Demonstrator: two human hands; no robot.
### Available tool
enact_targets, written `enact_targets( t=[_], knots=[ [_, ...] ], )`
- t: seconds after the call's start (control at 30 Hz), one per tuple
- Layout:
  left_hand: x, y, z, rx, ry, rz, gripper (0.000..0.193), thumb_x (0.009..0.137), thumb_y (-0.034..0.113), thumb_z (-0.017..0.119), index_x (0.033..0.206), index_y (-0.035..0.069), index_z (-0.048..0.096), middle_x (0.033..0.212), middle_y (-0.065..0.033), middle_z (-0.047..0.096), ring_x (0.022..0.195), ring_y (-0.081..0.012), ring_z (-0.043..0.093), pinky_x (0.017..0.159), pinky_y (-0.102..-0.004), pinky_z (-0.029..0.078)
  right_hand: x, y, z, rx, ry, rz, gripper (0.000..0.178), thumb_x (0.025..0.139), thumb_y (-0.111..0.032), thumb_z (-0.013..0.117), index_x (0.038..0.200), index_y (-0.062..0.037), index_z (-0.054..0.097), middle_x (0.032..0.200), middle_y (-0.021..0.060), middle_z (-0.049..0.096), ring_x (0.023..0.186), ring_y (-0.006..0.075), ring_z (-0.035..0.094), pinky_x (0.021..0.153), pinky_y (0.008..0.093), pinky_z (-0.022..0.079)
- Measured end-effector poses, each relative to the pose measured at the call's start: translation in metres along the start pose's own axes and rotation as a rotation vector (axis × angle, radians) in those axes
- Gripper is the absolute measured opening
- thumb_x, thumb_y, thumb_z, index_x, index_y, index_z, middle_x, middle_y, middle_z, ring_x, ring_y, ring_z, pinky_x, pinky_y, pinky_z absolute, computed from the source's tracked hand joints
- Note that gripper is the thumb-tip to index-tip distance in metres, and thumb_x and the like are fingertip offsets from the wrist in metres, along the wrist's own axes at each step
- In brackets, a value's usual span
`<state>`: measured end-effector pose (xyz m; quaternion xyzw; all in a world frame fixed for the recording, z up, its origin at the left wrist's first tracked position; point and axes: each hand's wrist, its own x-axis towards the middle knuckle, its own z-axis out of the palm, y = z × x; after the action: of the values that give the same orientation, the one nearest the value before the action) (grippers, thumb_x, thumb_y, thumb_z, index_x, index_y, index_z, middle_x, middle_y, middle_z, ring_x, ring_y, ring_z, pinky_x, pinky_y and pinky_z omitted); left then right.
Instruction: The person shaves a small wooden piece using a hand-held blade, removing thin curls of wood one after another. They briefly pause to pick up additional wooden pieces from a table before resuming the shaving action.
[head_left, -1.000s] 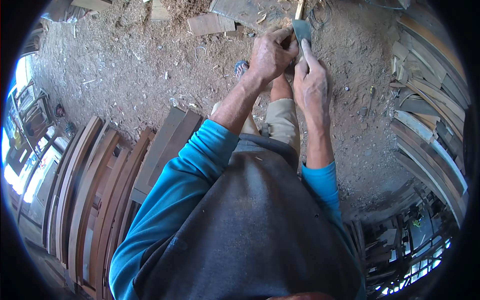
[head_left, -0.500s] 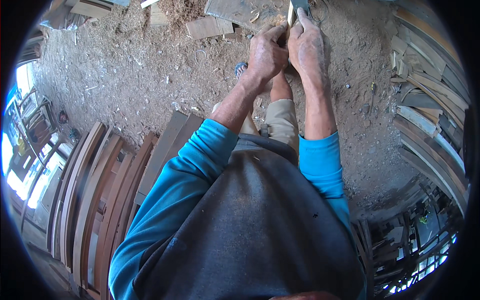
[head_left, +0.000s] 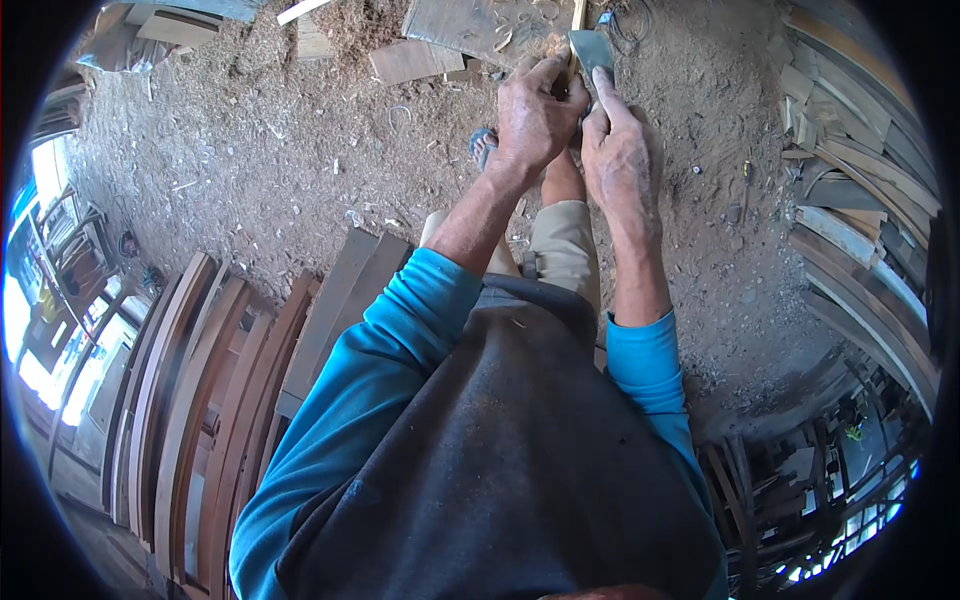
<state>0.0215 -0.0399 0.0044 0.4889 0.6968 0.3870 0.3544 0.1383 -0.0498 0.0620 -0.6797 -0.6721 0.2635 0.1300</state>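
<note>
Both my hands meet at the top middle, over sawdust-covered ground. My left hand (head_left: 533,118) is closed around a thin pale wooden stick (head_left: 577,14) that points away from me. My right hand (head_left: 620,160) holds a flat grey metal blade (head_left: 592,50) against the stick, its index finger stretched along the blade's side. The two hands touch. Below them are my bent knee in beige trousers (head_left: 562,250) and my foot in a sandal (head_left: 483,146). How the blade's handle is held is hidden by my fingers.
Long curved brown wooden boards (head_left: 200,400) lie stacked at my left. A pile of grey slats (head_left: 860,200) runs along the right. Wood offcuts (head_left: 415,60) and a flat board (head_left: 470,25) lie on the ground ahead, among shavings and sawdust.
The blade and both hands went up toward the top edge half a second ago and have come back down a little. The grip of each hand is the same.
</note>
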Motion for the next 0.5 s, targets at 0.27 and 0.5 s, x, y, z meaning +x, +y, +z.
enact_targets(
  t=[0.27, 0.5],
  knots=[
    [0.000, 0.000, 0.003, -0.063, 0.059, 0.016, 0.030, 0.086, 0.012, 0.074, 0.115, 0.003, 0.076, 0.090, -0.0190, 0.070, 0.080, -0.0330, 0.072, 0.073, -0.0409, 0.058, 0.022, -0.013, 0.006, -0.119, -0.040, 0.039, 0.047, 0.103, -0.022, 0.055, 0.149, -0.0138, 0.057, 0.092, 0.0263, 0.070, 0.084, 0.0393, 0.074, 0.070, 0.0496, 0.060],
    [0.005, 0.005, 0.001, -0.120, 0.002, -0.044, 0.030, 0.090, 0.012, 0.072, 0.118, 0.002, 0.074, 0.092, -0.0200, 0.071, 0.078, -0.0359, 0.071, 0.074, -0.0423, 0.058, 0.046, 0.003, 0.002, 0.186, 0.050, -0.010, 0.041, 0.102, -0.020, 0.054, 0.140, -0.0075, 0.065, 0.111, 0.0260, 0.073, 0.095, 0.0392, 0.074, 0.086, 0.0444, 0.058]
  ],
)
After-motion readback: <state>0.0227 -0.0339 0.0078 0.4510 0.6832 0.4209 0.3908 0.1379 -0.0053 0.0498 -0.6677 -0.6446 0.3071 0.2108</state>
